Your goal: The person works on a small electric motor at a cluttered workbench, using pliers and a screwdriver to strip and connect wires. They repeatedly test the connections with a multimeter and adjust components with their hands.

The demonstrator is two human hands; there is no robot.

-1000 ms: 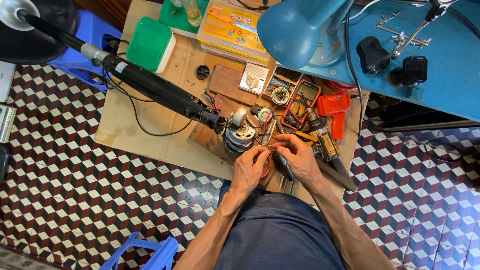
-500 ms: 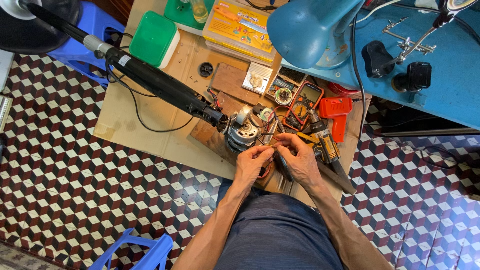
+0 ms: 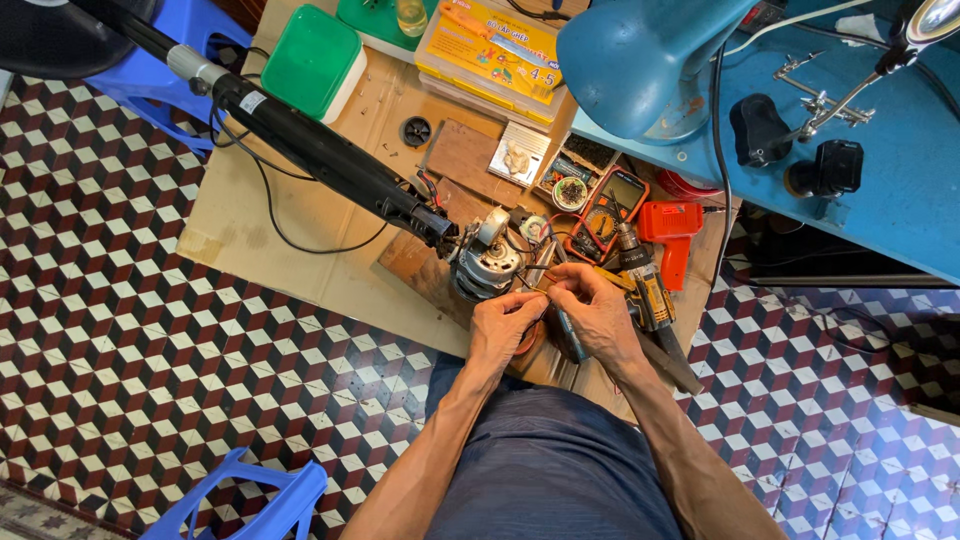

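My left hand [image 3: 505, 325] and my right hand [image 3: 592, 308] meet just below a small electric motor [image 3: 485, 258] that sits at the end of a long black pole [image 3: 300, 145]. Both hands pinch thin wires [image 3: 545, 283] that lead from the motor; the fingertips almost touch. The motor rests on a brown wooden board [image 3: 420, 265] on a sheet of cardboard [image 3: 270, 225]. What the fingers hide between them I cannot make out.
Right of my hands lie a cordless drill [image 3: 645, 285], an orange glue gun [image 3: 672, 228] and an orange multimeter [image 3: 612, 200]. A green box [image 3: 312, 60], a yellow parts case [image 3: 490, 50] and a blue lamp shade [image 3: 640, 65] stand beyond. Blue stools [image 3: 245, 495] flank me on the tiled floor.
The view has shifted slightly; my hands stay together at the motor's wires with only small finger movements.
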